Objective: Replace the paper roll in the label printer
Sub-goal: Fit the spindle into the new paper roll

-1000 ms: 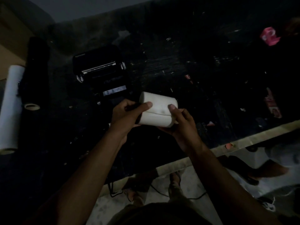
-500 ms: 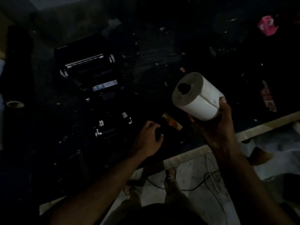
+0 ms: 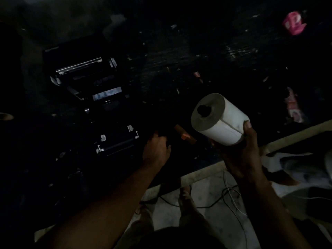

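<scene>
The scene is very dark. My right hand [image 3: 240,150] holds a white paper roll [image 3: 220,119] above the table's near edge, its hollow core end turned toward me. The black label printer [image 3: 93,97] lies open at left centre, its lid tipped back and metal bar showing. My left hand [image 3: 156,150] rests curled on the dark table just right of the printer's front, on or around a dark object I cannot make out. A small brown and orange piece [image 3: 185,134] lies between my hands.
A pink object [image 3: 294,23] sits at the far right of the black table [image 3: 197,51]. A red and white packet [image 3: 293,106] lies at the right. The table's pale front edge [image 3: 201,173] runs diagonally; cables [image 3: 228,196] lie on the floor below.
A second ago both hands held the roll near the printer. My right hand has since carried it right and up, turning its end toward me, while my left hand dropped to the table.
</scene>
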Demonstrator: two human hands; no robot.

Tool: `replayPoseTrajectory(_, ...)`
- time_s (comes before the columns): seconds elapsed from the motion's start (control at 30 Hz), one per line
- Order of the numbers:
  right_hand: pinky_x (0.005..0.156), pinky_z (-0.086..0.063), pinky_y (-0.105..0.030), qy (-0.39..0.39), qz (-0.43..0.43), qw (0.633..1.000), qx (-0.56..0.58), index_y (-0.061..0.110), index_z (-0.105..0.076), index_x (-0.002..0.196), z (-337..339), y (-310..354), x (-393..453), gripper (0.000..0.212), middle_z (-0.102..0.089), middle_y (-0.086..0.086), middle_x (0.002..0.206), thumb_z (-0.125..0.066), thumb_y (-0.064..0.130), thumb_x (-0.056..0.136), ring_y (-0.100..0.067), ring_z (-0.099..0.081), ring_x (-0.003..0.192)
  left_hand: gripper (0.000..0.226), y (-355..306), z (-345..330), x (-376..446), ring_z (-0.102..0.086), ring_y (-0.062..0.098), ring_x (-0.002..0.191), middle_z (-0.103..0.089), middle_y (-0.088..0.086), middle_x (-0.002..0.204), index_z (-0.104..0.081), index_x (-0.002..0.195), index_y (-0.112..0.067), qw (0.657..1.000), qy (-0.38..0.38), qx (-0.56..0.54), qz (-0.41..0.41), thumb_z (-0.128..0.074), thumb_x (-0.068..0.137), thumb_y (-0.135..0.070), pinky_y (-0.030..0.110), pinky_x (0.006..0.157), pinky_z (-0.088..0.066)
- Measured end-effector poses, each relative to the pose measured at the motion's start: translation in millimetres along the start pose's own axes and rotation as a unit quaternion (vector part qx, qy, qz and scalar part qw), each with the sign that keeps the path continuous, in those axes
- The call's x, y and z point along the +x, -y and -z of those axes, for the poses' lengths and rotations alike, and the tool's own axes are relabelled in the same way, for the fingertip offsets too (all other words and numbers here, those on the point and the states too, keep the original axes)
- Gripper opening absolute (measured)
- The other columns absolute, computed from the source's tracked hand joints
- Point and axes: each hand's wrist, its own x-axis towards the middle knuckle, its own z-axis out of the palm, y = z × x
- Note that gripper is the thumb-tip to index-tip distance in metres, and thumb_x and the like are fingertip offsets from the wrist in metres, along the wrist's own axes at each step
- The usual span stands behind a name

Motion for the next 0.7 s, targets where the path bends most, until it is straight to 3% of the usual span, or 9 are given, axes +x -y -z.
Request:
replayPoseTrajectory(0.13,0.084,-0.061,-0.04,-0.006,-0.009,0.999,-0.036,0.014,-0.055,0.142,-1,-3,1,0.063,-0.063,-0.016,0.14,-0.054,0.054,0.093,-0.032,-0.065,0.124,0.039,-1,2,4,-0.054,0.033,0.128,-0.052,0.014,0.144,-0.064,0.129,-0.012,0.999,-0.009,0.011,-0.035,-0.065,0.092,-0.026,0.043,0.103,-0.052)
replayPoseTrajectory(0.3,0.105,-0.05,-0.053,0.006,-0.012,0.999,-0.052,0.012,-0.047,0.148,-1,-5,-1,0.098,-0.054,-0.02,0.149,-0.077,0.063,0.069,-0.039,-0.052,0.136,0.048,7,6,5,-0.049,0.039,0.133,-0.052,0.018,0.146,-0.055,0.142,-0.017,0.993,0.007,0.056,-0.103,-0.061,0.095,-0.024,0.05,0.106,-0.046)
replayPoseTrajectory(0.5,0.099,-0.052,-0.049,0.002,-0.01,0.999,-0.048,0.014,-0.047,0.149,6,-12,-3,0.07,-0.055,-0.018,0.148,-0.055,0.054,0.092,-0.04,-0.051,0.138,0.054,12,10,6,-0.043,0.034,0.14,-0.046,0.013,0.153,-0.049,0.148,-0.019,0.98,0.034,0.132,-0.144,-0.061,0.097,-0.033,0.047,0.115,-0.037)
replayPoseTrajectory(0.7,0.098,-0.052,-0.049,-0.008,-0.013,0.998,-0.06,0.011,-0.044,0.15,3,-11,-6,0.081,-0.053,-0.021,0.15,-0.061,0.056,0.085,-0.042,-0.05,0.138,0.045,18,14,6,-0.056,0.032,0.126,-0.058,0.014,0.141,-0.057,0.138,-0.013,0.977,0.063,0.101,-0.179,-0.063,0.096,-0.028,0.04,0.103,-0.048)
